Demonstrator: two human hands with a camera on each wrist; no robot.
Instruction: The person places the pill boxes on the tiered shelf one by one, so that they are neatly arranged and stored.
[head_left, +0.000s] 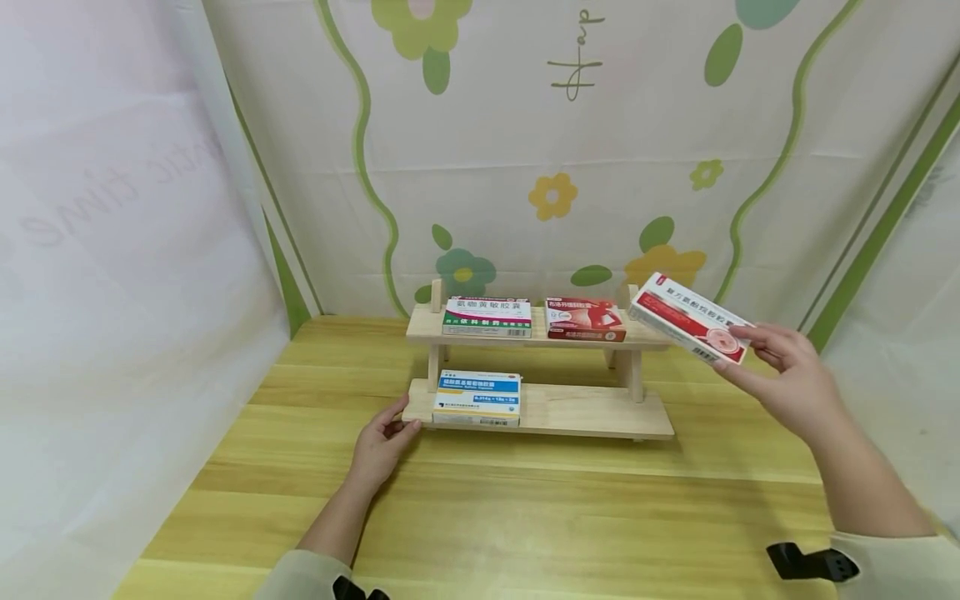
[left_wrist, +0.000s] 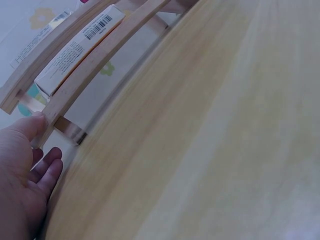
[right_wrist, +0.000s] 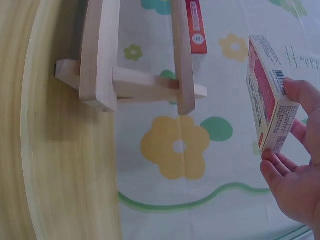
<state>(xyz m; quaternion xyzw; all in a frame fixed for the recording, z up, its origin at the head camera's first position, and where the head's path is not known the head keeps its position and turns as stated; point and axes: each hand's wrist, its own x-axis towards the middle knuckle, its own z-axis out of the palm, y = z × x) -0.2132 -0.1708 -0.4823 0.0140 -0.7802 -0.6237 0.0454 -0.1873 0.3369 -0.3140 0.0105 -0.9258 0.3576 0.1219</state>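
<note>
My right hand [head_left: 798, 383] pinches a white and red medicine box [head_left: 690, 317] between thumb and fingers. The box is tilted in the air at the right end of a two-tier wooden rack [head_left: 592, 410]. In the right wrist view, the fingers hold the box [right_wrist: 267, 95] by its end. My left hand [head_left: 381, 446] grips the left end of the rack's lower tier, with the thumb [left_wrist: 32, 125] at the board's edge and the other fingers below it. On that tier, near this hand, a blue and white medicine box [head_left: 477, 398] leans back.
On the upper tier stand a white and green medicine box [head_left: 486, 317] at left and a red medicine box [head_left: 585, 319] right of it. The rack stands on a wood-grain table [head_left: 525, 517]. Flower-patterned cloth [head_left: 487, 133] hangs behind, with pale cloth at both sides.
</note>
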